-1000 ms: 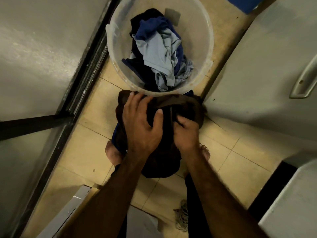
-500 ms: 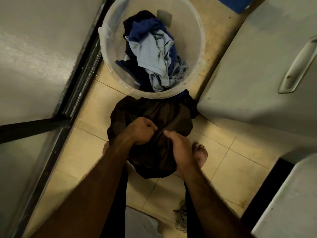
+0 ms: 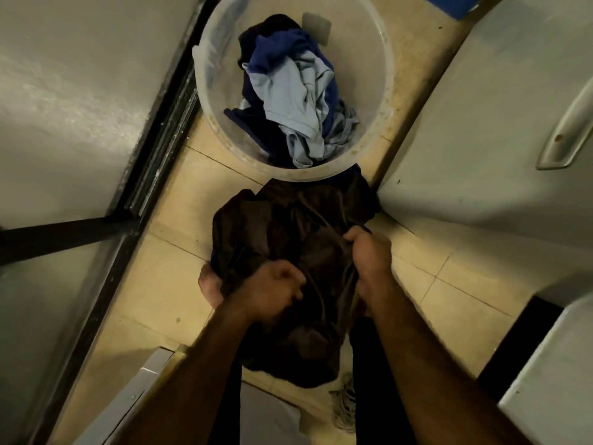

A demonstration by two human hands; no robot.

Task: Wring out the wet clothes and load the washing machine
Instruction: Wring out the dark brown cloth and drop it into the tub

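Fists now stand where a flat palm lay a second ago: the left hand (image 3: 272,290), which was spread over the top of the dark brown garment (image 3: 288,226), is curled tight into a bunch of its cloth, and the right hand (image 3: 369,252) grips another bunch at the garment's right edge. Since half a second ago the two hands have drawn apart, the right one going up and outward, so that the cloth between them shows taut creases running towards the right fist. The garment hangs in the air between the hands, above the tiled floor (image 3: 179,252) and just on the near side of the translucent bucket (image 3: 200,78), its lower part sagging below the wrists. Blue and pale blue clothes (image 3: 288,91) lie heaped in the bucket, untouched. I judge that gathering is over and the squeeze or twist is starting, so this piece is at the wringing step and none of the loading is done for it yet. No dripping water can be made out. A white door with a handle (image 3: 561,133) stands to the right; whether it belongs to the washing machine I cannot tell.
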